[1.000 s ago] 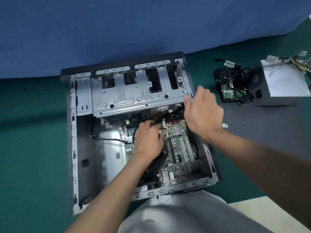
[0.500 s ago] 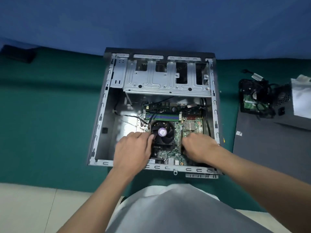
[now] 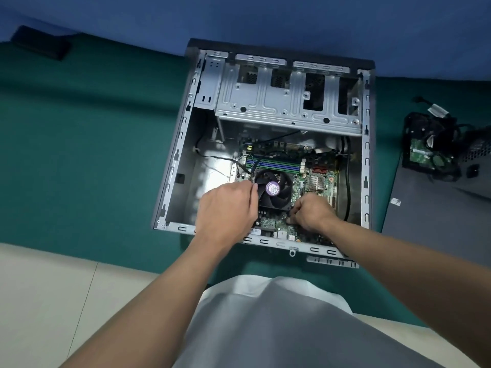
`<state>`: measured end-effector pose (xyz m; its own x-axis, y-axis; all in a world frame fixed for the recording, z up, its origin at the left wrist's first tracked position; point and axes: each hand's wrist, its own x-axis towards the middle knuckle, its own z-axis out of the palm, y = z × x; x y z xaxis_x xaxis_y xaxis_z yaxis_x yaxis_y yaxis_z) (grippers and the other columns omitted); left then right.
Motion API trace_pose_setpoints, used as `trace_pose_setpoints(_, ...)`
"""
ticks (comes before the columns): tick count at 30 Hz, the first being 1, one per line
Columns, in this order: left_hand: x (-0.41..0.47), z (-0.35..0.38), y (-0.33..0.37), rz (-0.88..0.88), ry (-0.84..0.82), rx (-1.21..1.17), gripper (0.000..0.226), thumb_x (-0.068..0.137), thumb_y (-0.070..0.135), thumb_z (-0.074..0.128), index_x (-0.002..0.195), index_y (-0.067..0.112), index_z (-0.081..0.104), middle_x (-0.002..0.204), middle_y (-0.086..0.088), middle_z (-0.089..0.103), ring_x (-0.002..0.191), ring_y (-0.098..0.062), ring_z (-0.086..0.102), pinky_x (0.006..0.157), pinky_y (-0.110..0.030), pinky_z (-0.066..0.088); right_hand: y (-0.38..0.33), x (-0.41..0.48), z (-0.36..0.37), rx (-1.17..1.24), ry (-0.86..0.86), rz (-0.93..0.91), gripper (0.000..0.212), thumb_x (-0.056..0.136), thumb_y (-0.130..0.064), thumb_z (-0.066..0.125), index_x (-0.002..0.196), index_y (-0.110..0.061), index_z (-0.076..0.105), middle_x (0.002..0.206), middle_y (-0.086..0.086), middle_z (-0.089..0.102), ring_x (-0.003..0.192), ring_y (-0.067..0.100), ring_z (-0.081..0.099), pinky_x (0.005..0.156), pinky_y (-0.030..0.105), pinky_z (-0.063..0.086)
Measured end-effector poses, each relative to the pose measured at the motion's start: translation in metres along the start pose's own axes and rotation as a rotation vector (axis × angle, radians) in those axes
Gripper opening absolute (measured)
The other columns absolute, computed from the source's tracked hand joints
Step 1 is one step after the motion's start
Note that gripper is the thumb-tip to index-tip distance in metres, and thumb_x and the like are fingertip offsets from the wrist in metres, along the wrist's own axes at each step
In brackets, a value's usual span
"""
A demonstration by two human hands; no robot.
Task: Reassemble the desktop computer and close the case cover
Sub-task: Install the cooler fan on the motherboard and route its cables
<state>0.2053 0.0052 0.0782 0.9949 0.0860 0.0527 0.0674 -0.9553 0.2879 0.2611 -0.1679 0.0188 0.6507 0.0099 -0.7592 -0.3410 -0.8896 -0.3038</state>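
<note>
Now, the open computer case (image 3: 178, 150) lies flat on the green mat (image 3: 79, 155), drive cage (image 3: 279, 104) at the far end and motherboard (image 3: 301, 185) seated inside. Both hands are down at the CPU cooler fan (image 3: 276, 193). The left hand (image 3: 228, 208) has its fingers curled against the fan's left rim, the fingertips tucked out of sight, so an actual grip cannot be told. The right hand (image 3: 312, 212) has its fingers bent at the near right corner, and what they pinch, if anything, is hidden too. Off right, a hard drive (image 3: 422, 152) tangled in black cables sits on a dark grey panel (image 3: 430, 235), beside a power supply (image 3: 478, 160) cut off by the edge.
</note>
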Motion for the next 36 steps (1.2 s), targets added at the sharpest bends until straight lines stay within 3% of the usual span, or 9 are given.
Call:
trace_pose_setpoints(5,0.0,0.0,-0.001,0.022,0.001,-0.011,0.028,0.09,0.023,0.061,0.063,0.016,0.058,0.053,0.0,0.057,0.042,-0.022,0.04,0.047,-0.023,0.025,0.001,-0.006,-0.006,-0.211,0.017,-0.116,0.014,0.086,0.002,0.061,0.077,-0.007,0.068,0.084,0.006,0.068,0.076,0.018,0.067,0.067,0.023,0.051)
trace_pose_setpoints(9,0.0,0.0,-0.002,0.039,-0.014,-0.029,0.028,0.093,0.024,0.057,0.066,0.014,0.06,0.056,-0.001,0.059,0.045,-0.024,0.051,0.048,-0.024,0.027,0.002,-0.013,-0.013,-0.343,-0.034,-0.199,0.014,0.085,0.004,0.059,0.077,-0.007,0.062,0.08,0.008,0.065,0.071,0.02,0.065,0.053,0.021,0.05)
trace_pose_setpoints(11,0.0,-0.001,-0.002,0.041,-0.008,-0.035,0.028,0.093,0.024,0.056,0.068,0.014,0.061,0.056,-0.001,0.059,0.044,-0.022,0.045,0.048,-0.024,0.027,0.003,-0.013,-0.012,-0.331,-0.065,-0.207,0.015,0.087,0.003,0.061,0.075,-0.006,0.061,0.081,0.009,0.065,0.074,0.019,0.067,0.061,0.023,0.055)
trace_pose_setpoints(15,0.0,0.0,-0.003,0.032,-0.002,-0.047,0.029,0.095,0.025,0.053,0.069,0.014,0.061,0.056,-0.001,0.059,0.046,-0.019,0.034,0.048,-0.024,0.026,0.004,-0.008,-0.008,-0.261,-0.089,-0.167,0.015,0.086,0.004,0.062,0.075,-0.006,0.063,0.088,0.005,0.062,0.092,0.021,0.064,0.09,0.034,0.054)
trace_pose_setpoints(21,-0.001,0.002,-0.005,0.026,-0.013,-0.076,0.031,0.097,0.026,0.049,0.071,0.014,0.06,0.057,-0.001,0.058,0.046,-0.019,0.038,0.048,-0.026,0.031,0.005,-0.003,-0.002,-0.213,-0.068,-0.149,0.018,0.086,0.005,0.063,0.073,-0.008,0.064,0.082,0.003,0.065,0.089,0.017,0.067,0.088,0.026,0.053)
trace_pose_setpoints(26,-0.001,0.002,-0.005,0.022,-0.006,-0.072,0.032,0.097,0.026,0.049,0.07,0.014,0.061,0.055,0.002,0.054,0.045,-0.018,0.04,0.047,-0.025,0.033,0.003,-0.005,0.0,-0.298,-0.08,-0.193,0.016,0.086,0.002,0.065,0.075,-0.009,0.062,0.091,0.007,0.062,0.087,0.02,0.065,0.089,0.034,0.055)
trace_pose_setpoints(30,-0.001,0.003,-0.005,0.03,-0.011,-0.079,0.031,0.097,0.026,0.049,0.07,0.014,0.061,0.055,0.0,0.056,0.045,-0.021,0.05,0.047,-0.027,0.038,0.0,-0.011,-0.001,-0.383,-0.066,-0.226,0.015,0.087,0.0,0.064,0.075,-0.008,0.06,0.085,0.008,0.062,0.076,0.022,0.066,0.07,0.032,0.058)
trace_pose_setpoints(32,-0.001,0.003,-0.004,0.03,0.001,-0.08,0.031,0.096,0.025,0.052,0.068,0.014,0.06,0.054,0.0,0.056,0.044,-0.02,0.046,0.045,-0.025,0.034,-0.002,-0.013,-0.002,-0.404,-0.044,-0.241,0.014,0.086,0.002,0.063,0.076,-0.007,0.061,0.081,0.007,0.061,0.073,0.022,0.065,0.065,0.03,0.057)
trace_pose_setpoints(36,0.0,0.003,-0.005,0.023,0.018,-0.075,0.029,0.093,0.023,0.056,0.066,0.014,0.059,0.053,0.0,0.056,0.044,-0.018,0.034,0.046,-0.024,0.027,-0.002,-0.014,-0.004,-0.407,-0.04,-0.253,0.01,0.085,0.004,0.06,0.081,-0.004,0.064,0.082,0.009,0.061,0.075,0.025,0.064,0.072,0.037,0.058)
